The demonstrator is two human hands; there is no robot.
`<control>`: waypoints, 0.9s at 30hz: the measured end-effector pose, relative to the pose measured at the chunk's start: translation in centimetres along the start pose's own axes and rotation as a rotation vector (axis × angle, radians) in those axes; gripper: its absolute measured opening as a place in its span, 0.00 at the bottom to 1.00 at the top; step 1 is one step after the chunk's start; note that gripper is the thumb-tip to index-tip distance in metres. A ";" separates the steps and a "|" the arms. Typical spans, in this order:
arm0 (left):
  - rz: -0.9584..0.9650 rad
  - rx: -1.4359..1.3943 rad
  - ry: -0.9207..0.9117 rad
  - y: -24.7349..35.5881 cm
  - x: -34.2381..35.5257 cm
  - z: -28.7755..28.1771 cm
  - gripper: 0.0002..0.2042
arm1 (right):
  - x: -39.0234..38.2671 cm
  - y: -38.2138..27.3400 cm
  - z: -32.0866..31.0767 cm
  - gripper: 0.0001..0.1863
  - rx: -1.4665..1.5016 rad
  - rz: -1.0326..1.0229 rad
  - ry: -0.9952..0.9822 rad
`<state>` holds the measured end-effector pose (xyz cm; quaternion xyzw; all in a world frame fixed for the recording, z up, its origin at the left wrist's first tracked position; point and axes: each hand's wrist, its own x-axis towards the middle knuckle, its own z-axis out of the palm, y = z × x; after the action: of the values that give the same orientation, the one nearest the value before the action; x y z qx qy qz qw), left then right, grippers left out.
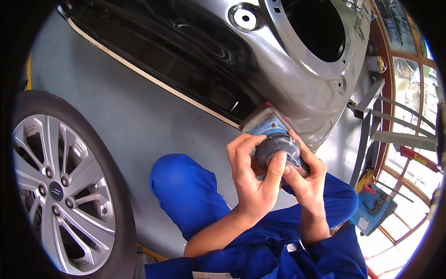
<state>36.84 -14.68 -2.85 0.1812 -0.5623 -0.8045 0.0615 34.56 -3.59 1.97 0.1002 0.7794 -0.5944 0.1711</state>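
Both my hands are wrapped round a sander (278, 146) with a black rounded top, a blue body and a flat pad edged in red. My left hand (253, 179) grips it from the left, fingers over the side and thumb on top. From the right, my right hand (307, 179) closes on it, its thumb close to the left one. The pad lies at the near edge of a bare grey-black metal car door panel (302, 88); whether it presses on the metal is hidden. A pale strip (153, 81) runs along that edge to the upper left.
A car wheel (118, 186) with silver spokes stands at the left. My knees in blue overalls (181, 186) are on the grey floor (139, 135). At the right are a grey metal stand (367, 111), a blue tray-like thing (364, 214) with tools, and brown-framed windows.
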 end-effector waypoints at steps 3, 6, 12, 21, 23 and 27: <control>0.040 0.006 0.094 0.4 0.9 -0.2 0.18 | 1.4 -0.9 0.8 0.35 -0.101 -0.047 -0.040; 0.043 -0.034 0.181 0.1 2.4 -0.7 0.16 | 2.7 -1.0 1.8 0.34 -0.190 -0.092 -0.062; 0.068 -0.017 0.071 -0.2 0.5 0.4 0.20 | 0.6 -1.3 0.0 0.33 0.042 0.064 -0.049; 0.096 -0.022 0.154 0.6 2.4 -0.4 0.19 | 1.9 -2.5 2.0 0.32 0.005 0.152 -0.030; 0.092 -0.015 0.127 0.5 1.2 0.8 0.19 | 0.9 -1.9 0.6 0.30 0.030 0.121 -0.024; 0.129 0.076 0.118 0.5 1.0 1.0 0.19 | 0.5 -2.0 0.0 0.31 0.002 0.123 0.003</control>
<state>35.50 -14.24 -2.33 0.1936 -0.5984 -0.7648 0.1394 33.39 -4.18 3.59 0.1490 0.7714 -0.5833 0.2061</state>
